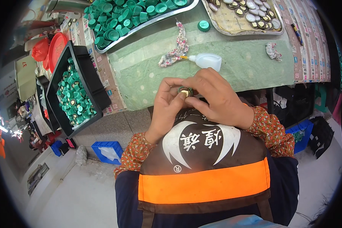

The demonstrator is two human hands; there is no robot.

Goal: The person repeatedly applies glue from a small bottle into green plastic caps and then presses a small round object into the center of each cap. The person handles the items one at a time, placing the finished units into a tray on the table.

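Observation:
Close to my body, just past the near edge of the green cloth, both hands meet on a small dark green fluted cup with a cream-coloured piece in it. My left hand pinches it between thumb and fingers. From the other side, the fingers of my right hand close on it and partly cover it. Beyond my hands lies a white squeeze bottle with an orange tip, its tip touching a crumpled floral cloth. A single green fluted cup sits farther back.
Far left, a metal tray holds heaped green fluted cups. Another tray at the back right carries round brown-and-white pieces. A black tub of filled cups stands left. A pen and small crumpled cloth lie right.

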